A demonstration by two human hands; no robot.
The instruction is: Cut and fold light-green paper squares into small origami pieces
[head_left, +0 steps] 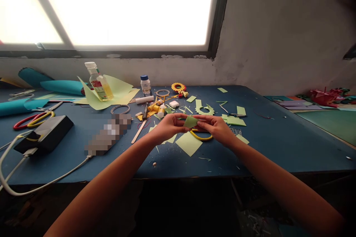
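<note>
Between my two hands, above the blue tabletop, is a small piece of green paper [190, 122]. My left hand [171, 127] pinches its left side, and my right hand [213, 127] grips its right side with thumb and fingers. Just below them a yellow scissors handle [201, 137] lies on the table, partly covered by my right hand. A pale green paper square [189, 144] rests flat in front of it. Behind my hands sits a toothed green paper ring [205, 110], with cut slips and thin scraps around it.
On the left are a black power box [52, 129], a white cable [55, 183] and scissors with red and yellow handles [33, 120]. A bottle of yellow liquid [100, 87] stands on green paper. Farther back are a white bottle [145, 86] and a yellow paper ring [178, 87]. Coloured sheets [322, 122] lie right.
</note>
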